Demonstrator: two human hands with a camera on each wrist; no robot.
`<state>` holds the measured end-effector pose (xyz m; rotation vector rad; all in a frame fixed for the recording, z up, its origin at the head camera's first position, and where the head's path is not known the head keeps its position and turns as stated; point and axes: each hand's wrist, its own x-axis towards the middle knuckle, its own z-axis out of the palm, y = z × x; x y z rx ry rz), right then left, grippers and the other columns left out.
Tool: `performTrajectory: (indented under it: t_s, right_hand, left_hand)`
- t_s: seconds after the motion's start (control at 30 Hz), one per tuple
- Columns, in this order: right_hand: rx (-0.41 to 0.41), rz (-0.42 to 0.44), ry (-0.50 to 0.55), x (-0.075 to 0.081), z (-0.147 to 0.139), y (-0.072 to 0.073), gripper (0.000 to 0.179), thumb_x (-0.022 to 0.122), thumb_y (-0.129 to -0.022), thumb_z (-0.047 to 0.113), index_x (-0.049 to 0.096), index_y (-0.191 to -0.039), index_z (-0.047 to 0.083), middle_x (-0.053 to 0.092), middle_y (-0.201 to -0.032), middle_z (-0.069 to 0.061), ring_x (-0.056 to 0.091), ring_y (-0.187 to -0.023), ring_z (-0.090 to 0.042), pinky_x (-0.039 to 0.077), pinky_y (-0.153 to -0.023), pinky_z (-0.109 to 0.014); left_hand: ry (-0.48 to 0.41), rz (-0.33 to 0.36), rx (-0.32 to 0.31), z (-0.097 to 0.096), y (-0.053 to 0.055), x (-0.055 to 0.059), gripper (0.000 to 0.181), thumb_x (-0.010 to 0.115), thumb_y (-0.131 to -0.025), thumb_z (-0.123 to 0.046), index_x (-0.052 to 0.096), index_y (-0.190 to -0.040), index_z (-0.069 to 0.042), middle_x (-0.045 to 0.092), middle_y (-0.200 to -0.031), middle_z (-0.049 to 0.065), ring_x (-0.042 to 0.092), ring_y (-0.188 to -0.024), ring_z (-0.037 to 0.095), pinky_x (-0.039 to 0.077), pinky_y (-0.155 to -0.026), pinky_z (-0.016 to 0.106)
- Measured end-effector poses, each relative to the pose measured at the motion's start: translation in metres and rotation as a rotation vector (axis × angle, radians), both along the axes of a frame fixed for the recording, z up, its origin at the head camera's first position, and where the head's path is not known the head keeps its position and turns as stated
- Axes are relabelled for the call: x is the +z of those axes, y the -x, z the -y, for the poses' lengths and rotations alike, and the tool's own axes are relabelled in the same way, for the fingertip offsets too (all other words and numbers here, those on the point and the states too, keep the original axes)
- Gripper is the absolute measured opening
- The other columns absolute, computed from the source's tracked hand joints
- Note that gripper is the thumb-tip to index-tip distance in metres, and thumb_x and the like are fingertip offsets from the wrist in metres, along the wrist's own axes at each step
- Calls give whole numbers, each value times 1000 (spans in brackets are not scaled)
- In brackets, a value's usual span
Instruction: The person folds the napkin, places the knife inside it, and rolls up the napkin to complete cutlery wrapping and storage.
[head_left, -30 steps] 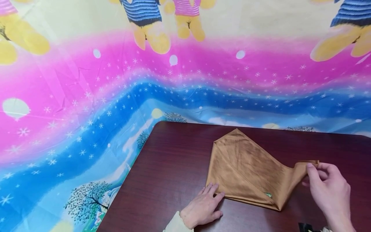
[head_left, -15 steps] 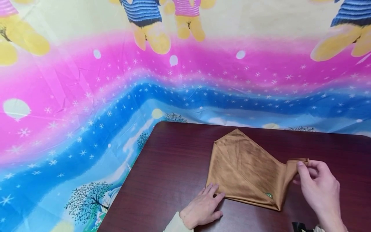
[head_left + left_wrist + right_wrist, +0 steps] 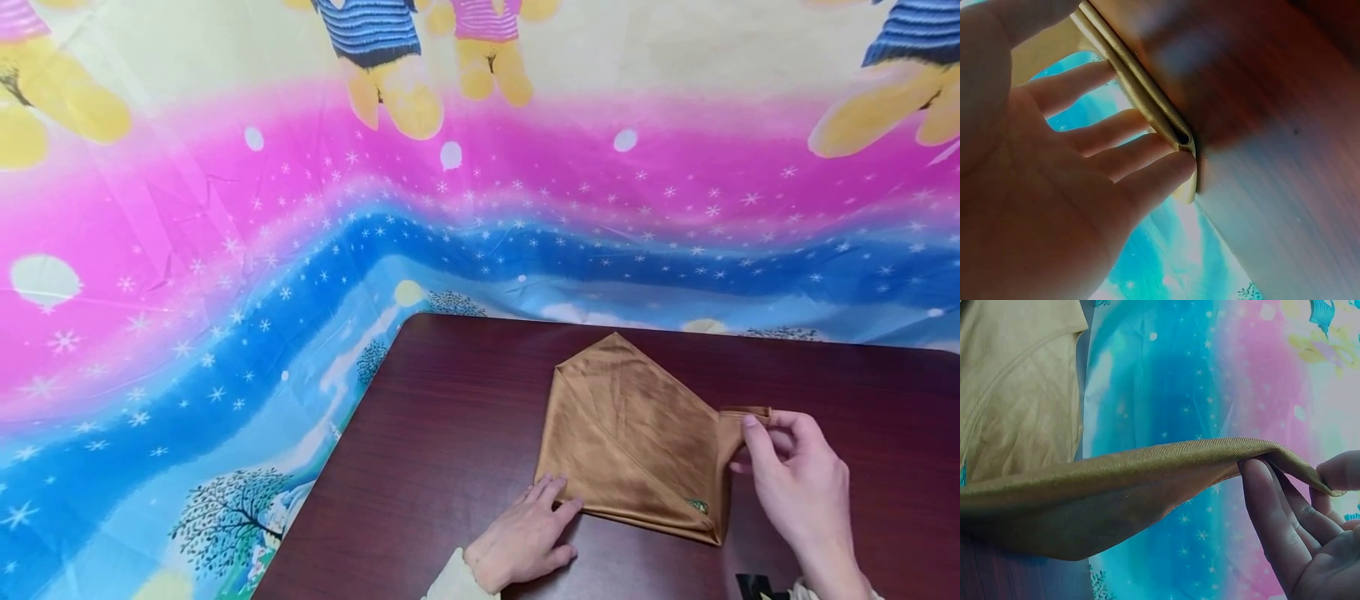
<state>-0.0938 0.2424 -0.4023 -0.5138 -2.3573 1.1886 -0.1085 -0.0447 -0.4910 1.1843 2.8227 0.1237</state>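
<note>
A golden-brown cloth [image 3: 630,433], folded in layers with a pointed far end, lies on the dark wooden table [image 3: 450,417]. A small green patch [image 3: 697,506] shows near its front right corner. My left hand [image 3: 521,533] rests with fingers spread on the cloth's front left corner; in the left wrist view its fingertips lie along the folded edge [image 3: 1141,94]. My right hand [image 3: 802,475] pinches the cloth's right end between thumb and fingers and holds it up off the table. The right wrist view shows that raised flap [image 3: 1116,469] stretching from the pinch down to the rest of the cloth.
Behind the table hangs a printed sheet [image 3: 487,192] in pink, blue and cream with cartoon figures. The table's left edge [image 3: 337,450] runs diagonally past my left hand. A small black item [image 3: 752,585] shows by my right wrist.
My right hand has moved left, bringing the lifted end of the cloth closer to the folded body. My left hand has stayed in place on the corner.
</note>
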Motion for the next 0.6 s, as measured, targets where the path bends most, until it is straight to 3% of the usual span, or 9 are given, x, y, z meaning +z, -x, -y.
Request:
performTrajectory:
  t_s: [0.3, 0.43, 0.53, 0.6]
  right_hand:
    - [35, -15, 1, -2, 13, 4, 24, 58, -96, 27, 56, -110, 8, 52, -65, 46, 59, -49, 9, 43, -55, -5]
    - [61, -27, -11, -2, 20, 5, 23, 58, -96, 26, 56, -109, 7, 72, -72, 14, 60, -50, 9, 46, -55, -7]
    - [91, -36, -13, -2, 26, 6, 23, 57, -97, 25, 56, -109, 6, 75, -82, -11, 60, -51, 9, 48, -54, -10]
    - [108, -40, -14, -2, 29, 7, 23, 57, -97, 25, 56, -108, 5, 74, -87, -18, 61, -52, 9, 49, -54, -11]
  left_hand:
    - [-3, -2, -3, 1, 0, 0, 54, 62, -90, -44, 50, -138, -22, 42, -148, 8, 43, -137, 28, 42, -107, 37]
    - [-6, -4, -3, 1, 0, -1, 54, 63, -90, -44, 51, -138, -22, 42, -147, 8, 43, -137, 28, 42, -106, 37]
    - [-7, -5, -3, 1, 0, -1, 54, 63, -90, -44, 51, -138, -22, 42, -147, 8, 43, -137, 28, 42, -106, 36]
    - [-8, -6, -4, 2, 0, -2, 54, 63, -90, -44, 50, -138, -22, 42, -147, 8, 43, -137, 28, 43, -106, 36]
